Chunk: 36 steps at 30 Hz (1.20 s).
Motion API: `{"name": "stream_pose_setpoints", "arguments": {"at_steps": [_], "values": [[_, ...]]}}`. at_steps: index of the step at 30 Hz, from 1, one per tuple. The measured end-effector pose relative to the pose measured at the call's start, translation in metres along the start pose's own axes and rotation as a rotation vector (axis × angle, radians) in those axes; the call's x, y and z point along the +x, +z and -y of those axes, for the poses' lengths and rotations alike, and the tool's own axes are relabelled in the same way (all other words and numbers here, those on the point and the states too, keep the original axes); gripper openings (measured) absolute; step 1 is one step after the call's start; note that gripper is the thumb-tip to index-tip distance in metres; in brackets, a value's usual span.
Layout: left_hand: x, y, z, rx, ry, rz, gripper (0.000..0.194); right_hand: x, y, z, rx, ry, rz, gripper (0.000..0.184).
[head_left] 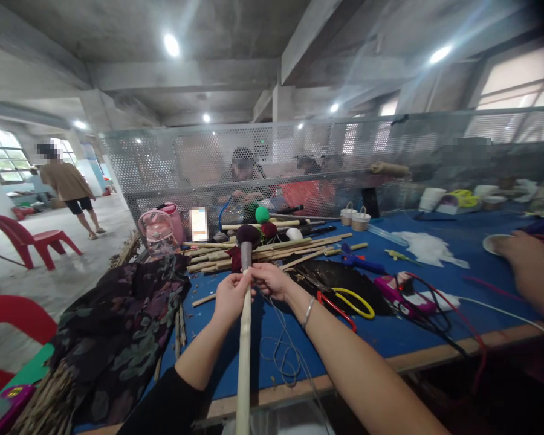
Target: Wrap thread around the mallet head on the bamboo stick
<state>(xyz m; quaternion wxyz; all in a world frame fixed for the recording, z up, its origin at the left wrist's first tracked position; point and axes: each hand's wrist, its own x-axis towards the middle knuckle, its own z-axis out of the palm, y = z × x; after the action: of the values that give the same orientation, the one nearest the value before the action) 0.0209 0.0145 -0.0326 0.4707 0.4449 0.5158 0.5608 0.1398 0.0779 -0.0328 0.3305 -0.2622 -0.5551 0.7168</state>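
Note:
My left hand is closed around a pale, peeled wooden stick that runs up from the bottom of the view. At its far end sits a dark purple ball, with a grey wrapped neck below it. Just under that neck, the fingertips of my right hand are pinched together against the stick. Thin grey thread hangs from beneath these fingers and lies in loose loops on the blue table. Exactly how the fingers grip the thread is partly hidden.
Several sticks lie beyond my hands, near a green ball. Scissors with red and yellow handles and a purple power strip lie right. Camouflage cloth covers the left. Another person's hand touches a bowl. A perforated screen stands behind.

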Motion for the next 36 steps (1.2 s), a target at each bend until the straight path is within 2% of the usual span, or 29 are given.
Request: {"name": "stream_pose_setpoints", "arguments": {"at_steps": [2, 4, 7, 10, 13, 16, 21, 25, 27, 30, 32, 36], "values": [[0.001, 0.000, 0.003, -0.030, -0.006, 0.051, 0.037, 0.000, -0.002, 0.000, -0.006, 0.002, 0.007, 0.034], [0.002, -0.002, 0.005, 0.043, 0.005, 0.073, 0.037, 0.000, -0.002, -0.002, -0.055, -0.026, -0.042, 0.034], [0.003, -0.005, 0.008, 0.241, 0.137, -0.056, 0.034, 0.002, -0.002, -0.007, -0.119, -0.030, -0.115, 0.032], [0.004, -0.006, 0.009, 0.327, 0.221, -0.162, 0.028, 0.004, 0.001, -0.009, -0.141, -0.017, -0.117, 0.032], [0.003, -0.006, 0.006, 0.273, 0.149, -0.128, 0.026, 0.004, 0.003, -0.008, -0.083, -0.020, -0.107, 0.033], [0.001, -0.002, 0.001, 0.125, 0.087, -0.050, 0.028, 0.002, 0.003, -0.004, 0.032, 0.016, -0.055, 0.034], [-0.003, 0.005, 0.000, -0.092, 0.043, 0.078, 0.035, -0.001, 0.000, 0.002, 0.128, 0.019, 0.017, 0.036], [-0.003, 0.003, 0.004, -0.062, -0.007, 0.136, 0.039, 0.000, -0.002, 0.000, 0.066, -0.048, 0.012, 0.035], [-0.003, 0.001, 0.005, 0.057, 0.053, 0.104, 0.039, 0.001, -0.003, -0.003, 0.016, -0.067, -0.031, 0.035], [-0.001, -0.002, 0.006, 0.200, 0.225, -0.067, 0.034, 0.003, -0.003, -0.005, -0.042, -0.059, -0.067, 0.034], [0.001, -0.004, 0.007, 0.218, 0.248, -0.118, 0.033, 0.004, -0.003, -0.006, -0.063, -0.055, -0.077, 0.034], [0.002, -0.002, 0.008, 0.119, 0.144, -0.011, 0.035, 0.001, -0.003, -0.003, 0.002, -0.044, -0.052, 0.034]]}}
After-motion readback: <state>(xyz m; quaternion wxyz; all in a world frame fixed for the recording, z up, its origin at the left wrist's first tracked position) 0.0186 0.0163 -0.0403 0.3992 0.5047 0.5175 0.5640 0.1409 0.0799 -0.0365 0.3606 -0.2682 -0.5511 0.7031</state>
